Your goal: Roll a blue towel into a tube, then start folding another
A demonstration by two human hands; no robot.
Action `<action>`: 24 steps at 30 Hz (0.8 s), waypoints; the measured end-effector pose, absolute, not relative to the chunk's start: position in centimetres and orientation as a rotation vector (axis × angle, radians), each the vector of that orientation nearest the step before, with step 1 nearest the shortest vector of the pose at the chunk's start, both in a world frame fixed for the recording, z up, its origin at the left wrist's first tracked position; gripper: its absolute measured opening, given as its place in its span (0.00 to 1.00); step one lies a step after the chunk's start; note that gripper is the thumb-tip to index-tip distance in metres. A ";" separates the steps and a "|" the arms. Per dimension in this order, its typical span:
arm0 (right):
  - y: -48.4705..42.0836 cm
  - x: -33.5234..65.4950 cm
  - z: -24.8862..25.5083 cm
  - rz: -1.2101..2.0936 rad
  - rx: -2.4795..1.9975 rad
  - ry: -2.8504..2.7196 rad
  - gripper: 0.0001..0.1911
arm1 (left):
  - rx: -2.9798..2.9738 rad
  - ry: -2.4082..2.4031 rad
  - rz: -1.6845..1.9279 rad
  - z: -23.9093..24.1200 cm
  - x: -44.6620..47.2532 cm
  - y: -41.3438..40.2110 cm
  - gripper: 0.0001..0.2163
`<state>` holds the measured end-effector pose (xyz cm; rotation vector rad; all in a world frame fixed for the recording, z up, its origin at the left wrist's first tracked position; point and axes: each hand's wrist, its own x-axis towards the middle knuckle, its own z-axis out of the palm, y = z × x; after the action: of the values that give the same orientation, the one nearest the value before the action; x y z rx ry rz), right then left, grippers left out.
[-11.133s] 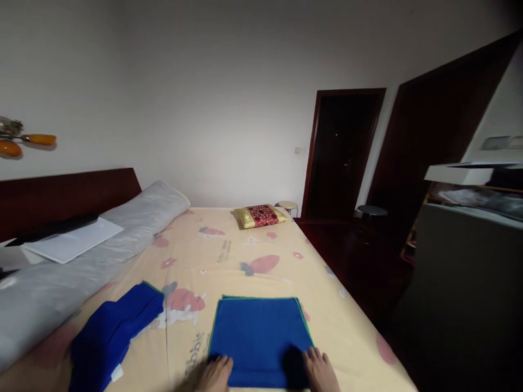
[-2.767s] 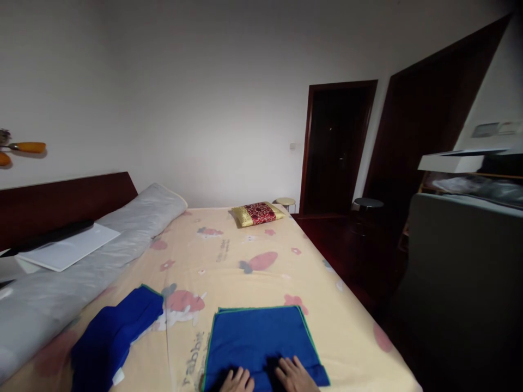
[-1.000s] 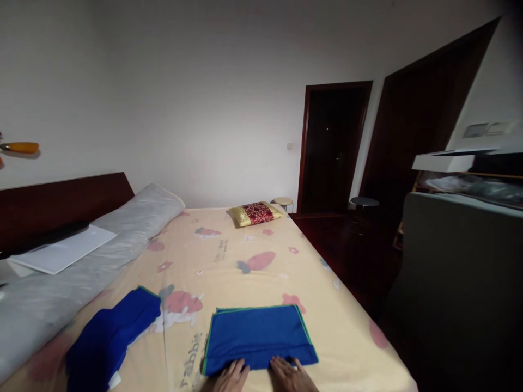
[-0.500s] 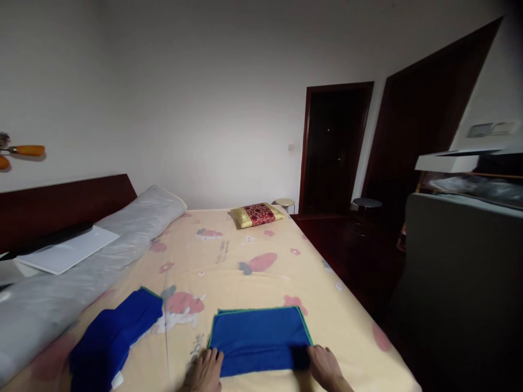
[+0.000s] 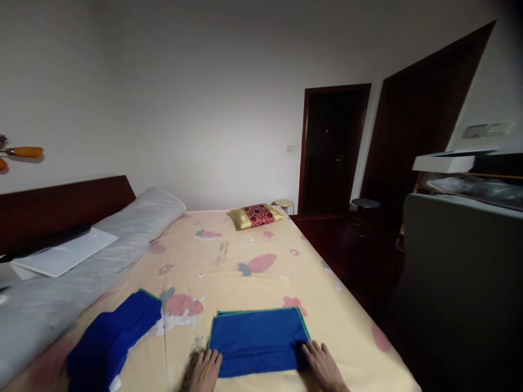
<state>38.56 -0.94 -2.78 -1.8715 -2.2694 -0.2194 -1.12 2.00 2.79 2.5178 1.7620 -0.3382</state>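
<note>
Far left of frame: white board [image 5: 61, 256] lying on grey bolster [image 5: 81, 272] along dark headboard [image 5: 61, 204]; orange-handled item [image 5: 24, 152] on wall at upper left, only partly in frame, kind unclear.

Lower left: loose blue cloth [image 5: 110, 340], crumpled, well apart from the folded one; lower end cut off by frame edge.

Lower centre: folded blue towel [image 5: 257, 342], green-edged, flat on the yellow printed bedsheet [image 5: 245, 261] near the bed's near edge.

Left hand [image 5: 205, 370] at towel's lower left corner, fingers extended and lying flat, tips touching the towel edge; not pinching as far as visible. Right hand [image 5: 322, 366] at lower right corner, fingers extended flat, tips on or just under the towel edge; dark shadow there, so grip vs. press cannot be told.

Technique note (judgement): both corners best held evenly, edges kept aligned w/ the green trim, cloth smoothed outward from centre so no crease gets trapped between layers.

Centre, far end of bed: red-and-gold cushion [image 5: 255, 215]; small round stool [image 5: 284, 203] just behind it.

Right: dark doorway [image 5: 330, 149], second stool [image 5: 365, 203] in shadow, grey furniture block [image 5: 461, 283] filling lower right.

Hidden/unclear: wrists and forearms cut off at bottom edge; no. of towel layers not readable; objects on shelf at right too dim to identify.
</note>
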 end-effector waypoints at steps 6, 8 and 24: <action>-1.4 38.0 -0.7 -0.094 -2.028 -2.312 0.29 | 2.416 1.786 -0.303 4.5 -1.3 2.8 0.30; -1.4 37.6 0.0 -0.051 -2.058 -2.308 0.25 | 2.392 1.788 -0.303 4.8 -1.6 3.0 0.30; -2.2 31.9 -2.5 0.107 -1.351 -2.622 0.31 | 2.408 1.346 -0.325 -0.2 5.8 -0.2 0.26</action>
<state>31.88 -2.17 -2.48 -1.3510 -2.6222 0.1067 5.84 -0.19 -0.16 2.4083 1.3458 -0.3247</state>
